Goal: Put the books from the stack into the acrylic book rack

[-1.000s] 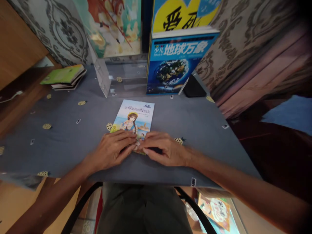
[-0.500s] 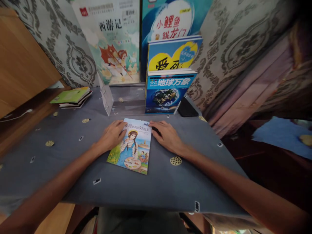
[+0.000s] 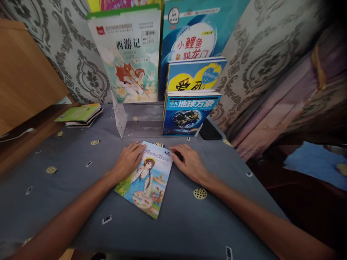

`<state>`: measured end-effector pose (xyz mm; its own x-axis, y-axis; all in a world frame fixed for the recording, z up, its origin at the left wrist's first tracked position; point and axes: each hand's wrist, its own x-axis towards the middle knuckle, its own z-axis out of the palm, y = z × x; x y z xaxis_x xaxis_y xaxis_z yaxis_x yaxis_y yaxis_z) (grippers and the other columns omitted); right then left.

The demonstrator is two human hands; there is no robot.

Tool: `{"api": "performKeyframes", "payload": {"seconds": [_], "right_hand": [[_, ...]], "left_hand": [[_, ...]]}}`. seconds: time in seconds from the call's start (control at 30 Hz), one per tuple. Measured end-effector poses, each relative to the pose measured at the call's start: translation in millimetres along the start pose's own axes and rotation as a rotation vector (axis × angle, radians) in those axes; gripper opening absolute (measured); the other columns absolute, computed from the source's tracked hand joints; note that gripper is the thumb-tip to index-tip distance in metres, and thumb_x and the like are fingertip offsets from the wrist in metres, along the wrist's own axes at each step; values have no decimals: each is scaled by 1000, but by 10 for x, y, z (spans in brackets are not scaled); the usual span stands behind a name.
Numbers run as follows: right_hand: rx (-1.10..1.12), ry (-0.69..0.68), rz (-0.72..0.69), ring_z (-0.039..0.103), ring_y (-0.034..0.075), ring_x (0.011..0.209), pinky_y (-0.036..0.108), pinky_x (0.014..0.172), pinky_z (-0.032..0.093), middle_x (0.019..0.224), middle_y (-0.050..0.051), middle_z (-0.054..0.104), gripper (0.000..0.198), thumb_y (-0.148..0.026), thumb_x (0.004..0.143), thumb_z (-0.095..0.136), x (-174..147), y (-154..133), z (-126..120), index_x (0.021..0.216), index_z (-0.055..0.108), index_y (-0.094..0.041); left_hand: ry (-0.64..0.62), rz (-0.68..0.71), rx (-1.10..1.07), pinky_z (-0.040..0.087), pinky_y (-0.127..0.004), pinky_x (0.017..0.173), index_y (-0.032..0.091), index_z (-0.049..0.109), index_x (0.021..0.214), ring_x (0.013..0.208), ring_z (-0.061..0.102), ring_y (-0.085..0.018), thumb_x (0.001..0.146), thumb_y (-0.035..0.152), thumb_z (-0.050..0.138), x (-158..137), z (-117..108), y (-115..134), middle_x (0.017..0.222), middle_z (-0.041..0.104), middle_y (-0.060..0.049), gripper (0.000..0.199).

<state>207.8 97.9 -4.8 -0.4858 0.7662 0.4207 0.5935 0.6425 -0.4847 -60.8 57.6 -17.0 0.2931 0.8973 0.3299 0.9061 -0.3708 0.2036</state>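
A thin picture-covered paperback book (image 3: 146,178) lies at a slant on the grey tablecloth, its cover showing a girl with braids and a palette. My left hand (image 3: 128,159) is closed on its upper left edge, the thumb near the cover's title. At the upper right corner, my right hand (image 3: 188,162) has curled fingers on the edge, with a dark gap between thumb and forefinger. The undersides of both sets of fingers are hidden. Beyond the hands stands a clear acrylic book stand (image 3: 119,115).
On the stand's right side are a blue earth book (image 3: 187,117), a yellow-and-blue book (image 3: 195,74) and a teal book (image 3: 233,18). A Journey to the West book (image 3: 132,72) stands left. Green-topped books (image 3: 78,113) lie far left; a black flat object (image 3: 210,130) rests right.
The book has turned slightly clockwise on the table, its lower end swinging left. Both hands stay at its upper edges. My view has tilted up, showing more of the standing books.
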Motion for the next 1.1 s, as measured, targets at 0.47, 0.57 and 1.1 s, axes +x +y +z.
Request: {"api": "performKeyframes", "payload": {"seconds": [0.47, 0.57, 1.1], "right_hand": [[570, -304, 65, 65, 12, 60, 22, 57, 46, 67, 0, 72, 33, -33, 97, 47, -196, -267, -22, 113, 71, -16], [566, -276, 45, 65, 13, 62, 21, 58, 46, 68, 0, 72, 32, -32, 97, 47, -205, -244, -16, 112, 71, -17], [552, -132, -55, 70, 14, 77, 26, 74, 52, 88, 3, 77, 29, -27, 97, 48, -230, -219, -25, 114, 69, -17]], "left_hand": [[-221, 226, 115, 52, -45, 87, 16, 66, 120, 103, 58, -28, 101, 32, 45, 2, -378, 550, 111, 63, -13, 32], [-235, 322, 87, 51, -46, 91, 17, 64, 120, 109, 58, -29, 96, 51, 53, -118, -420, 763, 118, 64, -13, 43], [-72, 426, 87, 60, -45, 90, 10, 69, 107, 108, 71, -29, 99, 27, 49, -226, -388, 801, 103, 77, -12, 28]]}}
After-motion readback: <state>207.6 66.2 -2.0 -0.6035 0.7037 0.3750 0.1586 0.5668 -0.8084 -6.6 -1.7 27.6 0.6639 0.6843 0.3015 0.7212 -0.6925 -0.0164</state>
